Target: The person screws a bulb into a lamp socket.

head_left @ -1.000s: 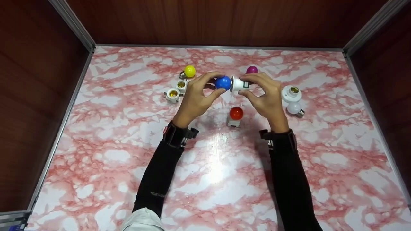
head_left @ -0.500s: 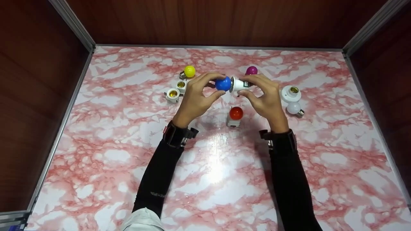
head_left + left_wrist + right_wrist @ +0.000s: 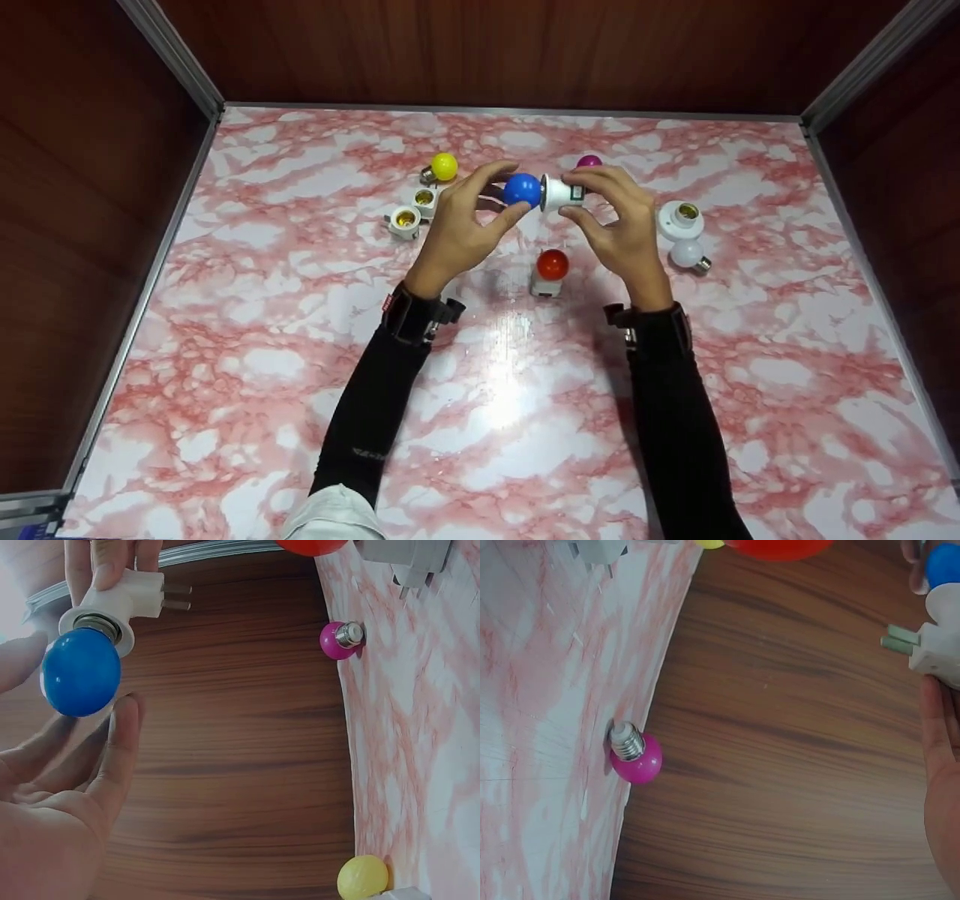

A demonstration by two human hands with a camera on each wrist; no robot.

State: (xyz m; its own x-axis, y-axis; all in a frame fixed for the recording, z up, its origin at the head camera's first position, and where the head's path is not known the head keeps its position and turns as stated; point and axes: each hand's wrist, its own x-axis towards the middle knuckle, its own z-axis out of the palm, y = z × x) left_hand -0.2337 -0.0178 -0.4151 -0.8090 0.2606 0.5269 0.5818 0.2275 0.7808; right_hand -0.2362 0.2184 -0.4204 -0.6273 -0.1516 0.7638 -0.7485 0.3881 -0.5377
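A blue light bulb (image 3: 522,190) sits with its metal screw base partly in a white lamp socket (image 3: 559,193) that has plug pins. My right hand (image 3: 622,217) pinches the socket between thumb and fingers, holding it up above the table. Around the blue bulb, my left hand (image 3: 465,225) has its fingers loosely spread. In the left wrist view, its thumb (image 3: 21,660) lies beside the glass and the fingers (image 3: 120,742) stand slightly off it. Socket pins (image 3: 898,639) point sideways in the right wrist view.
A red bulb (image 3: 553,265) stands in a white socket in front of the hands. Left are a yellow bulb (image 3: 444,166) and two white sockets (image 3: 404,222). A magenta bulb (image 3: 589,160) lies behind; right are a round lamp holder (image 3: 680,220) and white bulb (image 3: 685,253). Wooden panels enclose the table.
My left hand's fingers have lifted off the blue bulb and spread. Bulb and socket have risen slightly in the head view, with my right hand still gripping the socket.
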